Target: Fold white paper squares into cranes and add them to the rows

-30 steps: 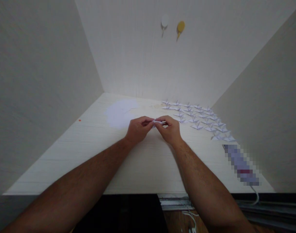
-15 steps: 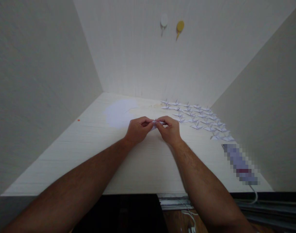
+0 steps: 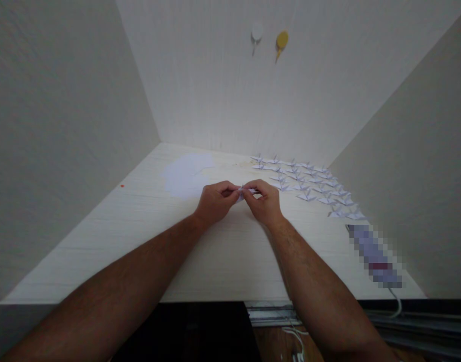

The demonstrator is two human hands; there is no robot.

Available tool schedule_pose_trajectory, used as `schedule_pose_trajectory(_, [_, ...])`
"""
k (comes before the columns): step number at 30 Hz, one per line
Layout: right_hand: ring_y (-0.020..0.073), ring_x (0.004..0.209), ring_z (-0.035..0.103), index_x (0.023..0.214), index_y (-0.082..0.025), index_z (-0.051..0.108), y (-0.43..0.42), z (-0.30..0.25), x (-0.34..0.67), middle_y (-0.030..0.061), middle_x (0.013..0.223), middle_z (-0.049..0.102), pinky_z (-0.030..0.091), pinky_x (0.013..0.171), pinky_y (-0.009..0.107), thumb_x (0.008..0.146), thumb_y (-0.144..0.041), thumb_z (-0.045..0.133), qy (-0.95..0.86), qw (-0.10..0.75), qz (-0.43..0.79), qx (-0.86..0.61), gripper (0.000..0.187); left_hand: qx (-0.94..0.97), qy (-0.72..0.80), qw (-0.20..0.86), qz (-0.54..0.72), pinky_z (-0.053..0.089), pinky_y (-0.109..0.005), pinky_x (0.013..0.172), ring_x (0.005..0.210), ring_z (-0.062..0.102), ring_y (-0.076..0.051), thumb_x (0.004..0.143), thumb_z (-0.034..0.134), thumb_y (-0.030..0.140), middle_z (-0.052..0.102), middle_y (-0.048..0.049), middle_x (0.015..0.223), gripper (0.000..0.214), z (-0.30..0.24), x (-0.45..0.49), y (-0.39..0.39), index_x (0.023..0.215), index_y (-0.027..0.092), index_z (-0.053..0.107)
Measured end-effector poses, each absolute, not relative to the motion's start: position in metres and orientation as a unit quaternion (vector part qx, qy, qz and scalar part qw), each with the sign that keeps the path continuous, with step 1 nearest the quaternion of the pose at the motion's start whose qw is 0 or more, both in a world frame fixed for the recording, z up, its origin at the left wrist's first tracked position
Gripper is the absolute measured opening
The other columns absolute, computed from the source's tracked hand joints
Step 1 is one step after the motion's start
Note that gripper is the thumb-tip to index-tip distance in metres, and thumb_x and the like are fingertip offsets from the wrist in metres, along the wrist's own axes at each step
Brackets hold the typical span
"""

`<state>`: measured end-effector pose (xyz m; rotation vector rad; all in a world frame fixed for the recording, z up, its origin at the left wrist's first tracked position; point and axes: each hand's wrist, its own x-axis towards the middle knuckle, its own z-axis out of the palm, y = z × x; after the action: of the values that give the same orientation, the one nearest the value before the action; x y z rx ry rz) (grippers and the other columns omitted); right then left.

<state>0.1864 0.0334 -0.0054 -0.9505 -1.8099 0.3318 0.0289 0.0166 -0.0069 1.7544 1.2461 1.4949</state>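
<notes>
A small folded piece of white paper (image 3: 244, 191) is pinched between both hands over the middle of the pale wooden desk (image 3: 223, 251). My left hand (image 3: 215, 201) grips its left end with fingers curled closed. My right hand (image 3: 264, 201) pinches its right end with thumb and fingertips. Most of the paper is hidden by the fingers. Just behind the hands to the left lies a stack of white paper sheets (image 3: 187, 175).
Several folded white paper cranes (image 3: 309, 185) stand in rows at the back right of the desk. A blurred flat object (image 3: 374, 254) with a cable lies near the front right edge. Walls enclose the desk on three sides; two hooks (image 3: 269, 41) hang on the back wall.
The hands stay in place; the fingers shift slightly on the small paper, which looks more tightly covered by the fingertips than a second ago.
</notes>
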Motion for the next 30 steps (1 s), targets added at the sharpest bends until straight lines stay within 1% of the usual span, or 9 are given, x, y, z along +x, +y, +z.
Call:
schedule_pose_trajectory(3, [0.015, 0.075, 0.064, 0.079, -0.022, 0.066, 0.0337, -0.0049, 0.186, 0.002, 0.08, 0.068, 0.054, 0.065, 0.028, 0.081, -0.029, 0.063, -0.754, 0.509, 0.146, -0.388, 0.008, 0.659, 0.449, 0.257, 0.546, 0.055, -0.023, 0.063, 0.066, 0.069, -0.014, 0.078, 0.069, 0.032, 0.076, -0.0028, 0.078, 0.016, -0.0091, 0.0281, 0.0176, 0.083, 0.019, 0.075])
schedule_pose_trajectory(9, [0.0145, 0.075, 0.063, 0.081, -0.022, 0.066, 0.0358, -0.0061, 0.1864, 0.0013, 0.08, 0.068, 0.053, 0.066, 0.028, 0.082, -0.026, 0.062, -0.768, 0.512, 0.124, -0.364, 0.006, 0.683, 0.438, 0.222, 0.541, 0.058, -0.029, 0.076, 0.081, 0.072, -0.018, 0.08, 0.067, 0.035, 0.076, -0.006, 0.095, 0.027, -0.0146, 0.0276, 0.0186, 0.101, 0.02, 0.075])
schedule_pose_trajectory(11, [0.0148, 0.076, 0.063, 0.08, -0.022, 0.067, 0.0358, -0.0063, 0.1863, 0.0011, 0.079, 0.068, 0.052, 0.068, 0.028, 0.082, -0.025, 0.062, -0.77, 0.509, 0.114, -0.366, 0.006, 0.692, 0.436, 0.213, 0.535, 0.058, -0.03, 0.077, 0.083, 0.072, -0.019, 0.081, 0.067, 0.035, 0.076, -0.0062, 0.098, 0.028, -0.0146, 0.0276, 0.0182, 0.103, 0.021, 0.075])
schedule_pose_trajectory(16, [0.0155, 0.076, 0.062, 0.08, -0.023, 0.066, 0.0352, -0.0078, 0.1855, 0.0009, 0.079, 0.068, 0.052, 0.069, 0.03, 0.083, -0.025, 0.061, -0.77, 0.507, 0.11, -0.371, 0.006, 0.702, 0.441, 0.204, 0.521, 0.057, -0.029, 0.079, 0.084, 0.073, -0.018, 0.082, 0.066, 0.034, 0.076, -0.0024, 0.096, 0.022, -0.0102, 0.0278, 0.0163, 0.099, 0.026, 0.076])
schedule_pose_trajectory(21, [0.0157, 0.077, 0.063, 0.079, -0.023, 0.066, 0.0354, -0.0093, 0.1851, 0.001, 0.079, 0.068, 0.053, 0.07, 0.031, 0.083, -0.028, 0.063, -0.761, 0.51, 0.119, -0.383, 0.007, 0.688, 0.454, 0.212, 0.525, 0.057, -0.03, 0.078, 0.084, 0.073, -0.018, 0.081, 0.066, 0.032, 0.076, -0.0015, 0.096, 0.02, -0.0093, 0.0284, 0.0163, 0.097, 0.026, 0.077])
schedule_pose_trajectory(25, [0.0161, 0.075, 0.064, 0.08, -0.023, 0.067, 0.0356, -0.0089, 0.1842, 0.0017, 0.079, 0.069, 0.055, 0.07, 0.031, 0.08, -0.035, 0.067, -0.749, 0.513, 0.127, -0.399, 0.012, 0.653, 0.472, 0.23, 0.546, 0.058, -0.031, 0.078, 0.082, 0.072, -0.019, 0.078, 0.067, 0.029, 0.077, -0.0042, 0.093, 0.021, -0.0133, 0.0285, 0.0196, 0.095, 0.022, 0.077])
schedule_pose_trajectory(28, [0.0155, 0.074, 0.064, 0.086, -0.023, 0.068, 0.0359, -0.0092, 0.1839, 0.0021, 0.082, 0.07, 0.055, 0.068, 0.03, 0.079, -0.029, 0.066, -0.752, 0.513, 0.133, -0.393, 0.01, 0.619, 0.457, 0.284, 0.572, 0.059, -0.029, 0.071, 0.077, 0.072, -0.018, 0.077, 0.065, 0.024, 0.077, -0.0057, 0.09, 0.031, -0.0162, 0.0284, 0.0223, 0.105, 0.018, 0.074])
schedule_pose_trajectory(30, [0.015, 0.075, 0.065, 0.088, -0.022, 0.069, 0.036, -0.0096, 0.1839, 0.0021, 0.084, 0.07, 0.056, 0.068, 0.029, 0.08, -0.024, 0.063, -0.75, 0.521, 0.138, -0.384, 0.011, 0.601, 0.452, 0.318, 0.578, 0.059, -0.027, 0.064, 0.069, 0.071, -0.016, 0.076, 0.063, 0.022, 0.076, -0.0051, 0.085, 0.033, -0.0173, 0.0282, 0.0235, 0.107, 0.016, 0.073])
